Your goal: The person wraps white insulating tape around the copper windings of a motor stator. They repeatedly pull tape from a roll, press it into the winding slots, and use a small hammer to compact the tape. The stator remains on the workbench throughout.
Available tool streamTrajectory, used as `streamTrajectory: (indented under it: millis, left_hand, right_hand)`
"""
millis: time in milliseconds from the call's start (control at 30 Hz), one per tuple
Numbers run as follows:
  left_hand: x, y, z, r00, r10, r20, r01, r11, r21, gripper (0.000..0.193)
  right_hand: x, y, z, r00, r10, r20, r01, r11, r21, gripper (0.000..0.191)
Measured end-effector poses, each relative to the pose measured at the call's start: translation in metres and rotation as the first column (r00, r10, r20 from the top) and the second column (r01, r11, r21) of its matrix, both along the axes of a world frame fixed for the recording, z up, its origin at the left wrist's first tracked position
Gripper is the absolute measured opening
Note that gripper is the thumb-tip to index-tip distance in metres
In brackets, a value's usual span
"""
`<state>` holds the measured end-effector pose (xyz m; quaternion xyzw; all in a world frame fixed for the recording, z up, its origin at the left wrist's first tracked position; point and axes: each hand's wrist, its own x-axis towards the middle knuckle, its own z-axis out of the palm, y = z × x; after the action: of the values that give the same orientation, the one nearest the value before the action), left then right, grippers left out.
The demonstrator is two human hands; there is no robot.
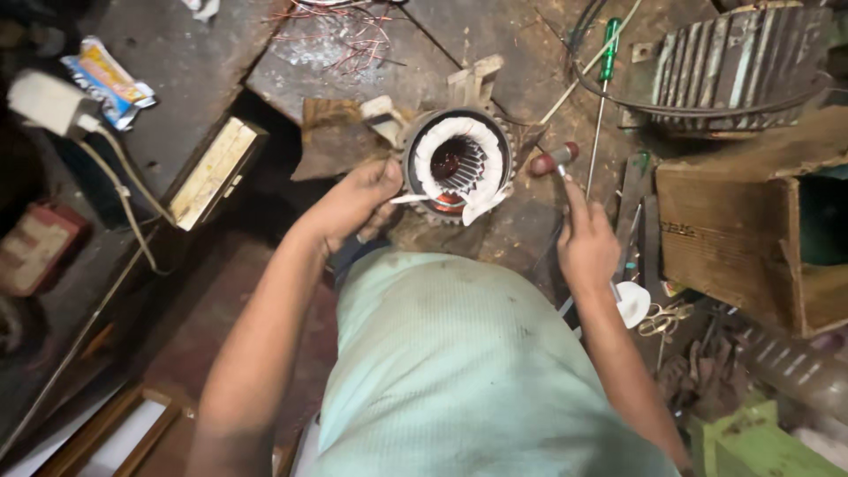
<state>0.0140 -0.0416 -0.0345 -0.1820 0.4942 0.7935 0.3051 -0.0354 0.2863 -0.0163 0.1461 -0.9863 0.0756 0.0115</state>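
**Motor stator on bench, both hands at work**

Motor stator (458,165) sits upright at bench centre, w/ white insulation paper lining the bore and copper winding visible inside at the bottom. Left hand (353,201) is closed on the stator's left rim, thumb on top edge, fingers wrapped on the outer side. Right hand (585,238) is right of stator, fingers closed around a thin tool w/ a red-tipped handle (555,159); tool's working end hidden, can't tell what it is. Green-handled screwdriver (605,75) lies upper right of stator, apart from it. Cardboard box (733,234) far right of stator, open side facing right; contents dark, can't tell. Ribbed motor housing (738,66) above the box. White tape roll (632,303) just below right hand. Loose copper wire (340,35) above stator.
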Motion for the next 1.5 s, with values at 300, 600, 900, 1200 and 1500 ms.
streamTrajectory:
  millis: [300,600,900,1200,1500]
  left_hand:
    - [0.063,0.071,0.063,0.942,-0.195,-0.272,-0.101,0.61,-0.786,0.044]
    - [0.1,0.081,0.098,0.741,-0.331,-0.584,-0.319,0.591,-0.741,0.03]
    - [0.068,0.045,0.078,0.401,-0.421,-0.814,-0.503,0.641,-0.58,0.024]
    - [0.042,0.004,0.077,0.191,-0.542,-0.818,-0.319,0.754,-0.574,0.031]
    - [-0.001,-0.006,0.039,0.13,-0.593,-0.794,-0.352,0.721,-0.597,0.025]
  right_hand:
    - [0.026,-0.024,0.041,0.876,0.372,0.308,-0.12,0.785,-0.608,0.018]
    - [0.056,-0.047,0.062,0.505,0.746,0.434,0.12,0.437,-0.891,0.023]
    - [0.07,-0.073,0.122,0.619,0.661,0.425,-0.21,0.66,-0.721,0.021]
    - [0.072,-0.105,0.07,0.964,0.258,0.062,-0.172,0.786,-0.594,0.024]
    - [0.082,-0.121,0.052,0.995,0.089,0.053,-0.037,0.78,-0.625,0.02]
